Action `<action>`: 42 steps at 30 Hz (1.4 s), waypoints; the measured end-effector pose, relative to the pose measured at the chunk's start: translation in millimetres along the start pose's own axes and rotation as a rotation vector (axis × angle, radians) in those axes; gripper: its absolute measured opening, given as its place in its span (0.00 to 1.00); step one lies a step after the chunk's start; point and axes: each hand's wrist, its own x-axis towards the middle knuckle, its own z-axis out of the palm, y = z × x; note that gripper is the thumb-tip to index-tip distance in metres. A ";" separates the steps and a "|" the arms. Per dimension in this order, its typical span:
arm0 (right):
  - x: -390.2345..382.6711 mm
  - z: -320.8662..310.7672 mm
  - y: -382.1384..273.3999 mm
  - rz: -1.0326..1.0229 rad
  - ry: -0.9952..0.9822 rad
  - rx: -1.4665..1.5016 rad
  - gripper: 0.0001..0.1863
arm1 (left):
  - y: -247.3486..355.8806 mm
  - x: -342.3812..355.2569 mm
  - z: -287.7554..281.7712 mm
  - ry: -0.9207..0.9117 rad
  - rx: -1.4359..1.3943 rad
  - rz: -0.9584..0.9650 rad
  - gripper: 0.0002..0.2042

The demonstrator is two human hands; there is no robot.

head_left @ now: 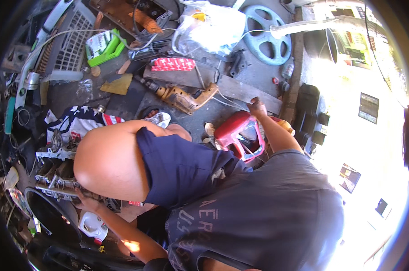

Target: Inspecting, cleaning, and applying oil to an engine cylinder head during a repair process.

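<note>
Grey, dusty floor (pixel 213 115) strewn with parts and scrap surrounds a person in a dark T-shirt and shorts. At far left sits an engine part (pixel 57 182) of dull cast metal, ridged and hollowed, its near end hidden behind the person's bare knee (pixel 100 158). The left hand (pixel 88 203) rests at its lower edge, fingers bent — whether they clamp the metal, one cannot tell. On the other side, the right hand (pixel 257 108) is at the top of a glossy red plastic container (pixel 231 128), a rounded shell with a large opening; its fingers look curled, their grip unclear.

A black basin (pixel 46 205) and a white jug (pixel 92 225) stand near the engine part. Beyond the legs lie a yellow drill (pixel 179 98), a rough wooden plank (pixel 251 92), a crinkled white bag (pixel 213 29) and a blue spoked wheel (pixel 268 35) — a flag-patterned cloth (pixel 78 121) bunched beside the knee.
</note>
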 end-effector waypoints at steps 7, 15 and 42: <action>-30.1 7.7 -7.6 -0.009 -0.115 -0.035 0.22 | 8.6 -0.1 -12.2 -0.169 0.025 -0.123 0.28; -2.6 -12.3 -8.0 0.007 -0.002 0.049 0.29 | -4.2 18.6 -9.1 -0.014 0.010 0.010 0.30; 84.7 -61.2 -132.8 -0.193 0.011 -0.256 0.33 | -1.7 9.2 -13.4 -0.080 -0.056 0.061 0.33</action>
